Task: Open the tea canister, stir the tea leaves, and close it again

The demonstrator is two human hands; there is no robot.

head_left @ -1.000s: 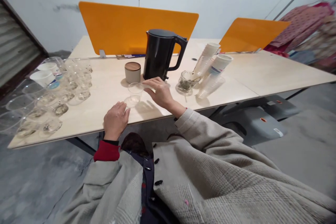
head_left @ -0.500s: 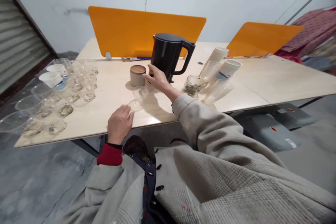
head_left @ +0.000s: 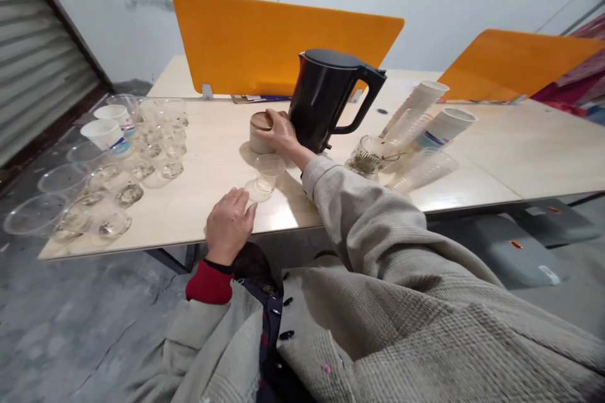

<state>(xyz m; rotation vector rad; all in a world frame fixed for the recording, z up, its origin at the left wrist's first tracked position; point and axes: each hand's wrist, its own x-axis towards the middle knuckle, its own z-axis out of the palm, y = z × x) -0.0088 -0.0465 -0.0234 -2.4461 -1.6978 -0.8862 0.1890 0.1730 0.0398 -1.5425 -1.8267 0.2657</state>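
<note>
"Where does the jar point(head_left: 259, 143) stand?"

"On the bench point(head_left: 210, 164), left of the kettle point(head_left: 314, 101), the right hand point(head_left: 281, 131) touching its wooden lid point(head_left: 259, 120); whether the grip is closed, I cannot tell"

"And the left hand point(head_left: 230, 225)?"

"Relaxed and free at the bench's front edge, fingertips just beside a clear cup point(head_left: 270, 165), with more cups point(head_left: 101, 136) grouped at the left end and stacked cups point(head_left: 447, 127) right of the kettle"

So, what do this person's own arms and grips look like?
The left grip and right grip are ungloved. The left sleeve and right sleeve are grey-beige, loose and woven, with a fine check. Beyond the left sleeve show a bright red cuff and a thin black band at the wrist.
</note>
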